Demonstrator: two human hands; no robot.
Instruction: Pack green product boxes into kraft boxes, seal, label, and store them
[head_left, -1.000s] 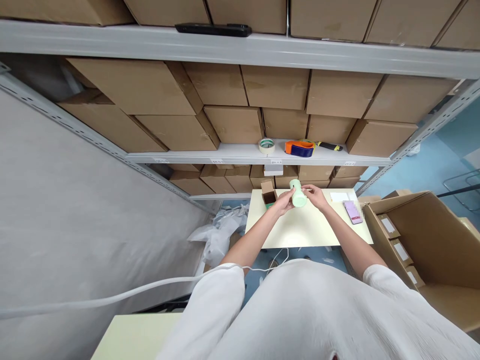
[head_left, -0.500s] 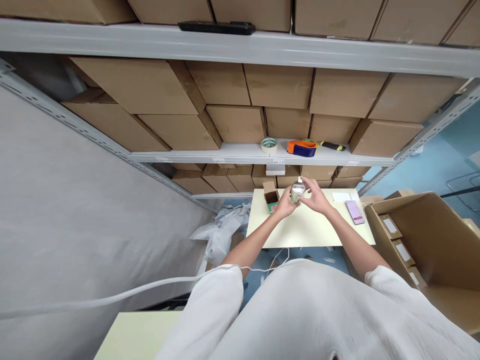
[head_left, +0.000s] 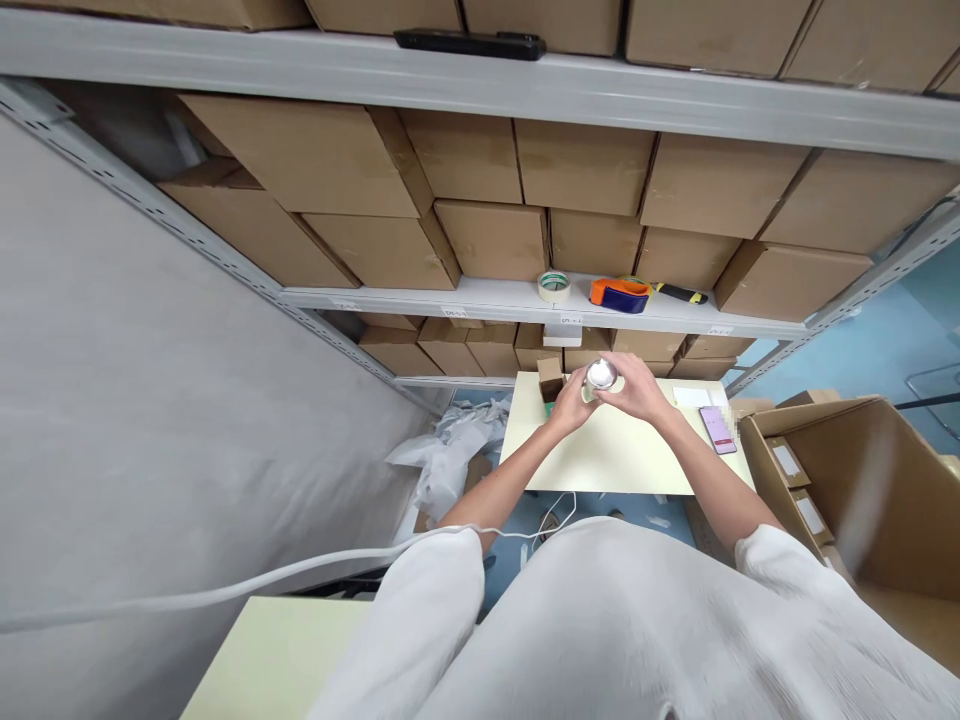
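Observation:
A small round jar-like item (head_left: 601, 375) with a shiny, silvery top is held between both hands above the pale yellow table (head_left: 622, 460). My left hand (head_left: 573, 405) wraps its left side. My right hand (head_left: 636, 388) grips it from the right, fingers along the far edge and thumb on the near side. Just behind my left hand stands an open small brown box (head_left: 550, 378) with a bit of green at its base, partly hidden. A phone with a pink screen (head_left: 718, 429) and a white paper (head_left: 691, 397) lie at the table's right.
Shelves of cardboard boxes (head_left: 585, 165) rise ahead, with a tape roll (head_left: 554, 287), an orange and blue dispenser (head_left: 621, 295) and a cutter (head_left: 681, 293) on one ledge. A large open carton (head_left: 862, 480) stands right. A white cable (head_left: 300, 568) crosses from the left.
The view has shifted slightly, moving the shelves rightward. The held item now shows a brighter, shinier top, and the white tip above it is no longer visible. Both hands still hold it.

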